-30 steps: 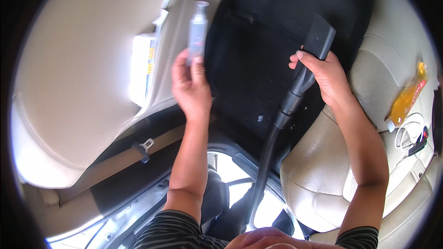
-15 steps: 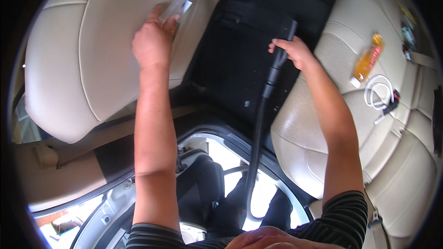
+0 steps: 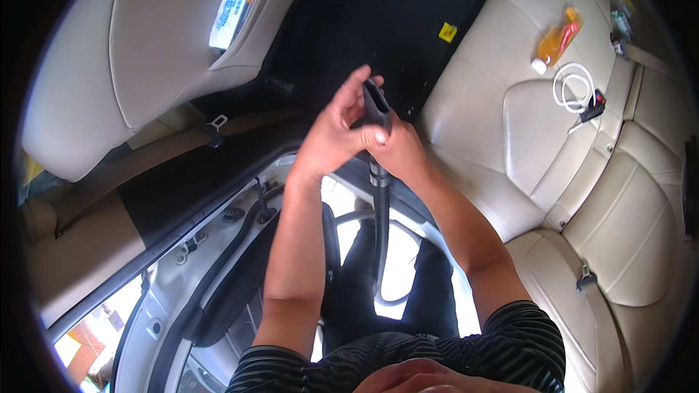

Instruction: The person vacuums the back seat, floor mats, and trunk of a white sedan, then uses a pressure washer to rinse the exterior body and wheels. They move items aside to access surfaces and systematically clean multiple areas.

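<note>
Left, far: a white package [image 3: 237,4] with blue and orange print sits in the pocket of a beige seat back [image 3: 164,51]. Centre: left hand [image 3: 338,127] half-curled against the black nozzle [image 3: 378,108], thumb across it; cannot tell whether it grips. Right hand [image 3: 399,151] is closed around the nozzle; hose [image 3: 381,225] runs near. Beyond, a yellow tag [image 3: 447,32], dark marking illegible, shows against the dark car floor [image 3: 364,14]. Right: amber bottle [image 3: 553,47], red label, lies on the beige bench seat [image 3: 477,102], far of a white cable [image 3: 559,91].
</note>
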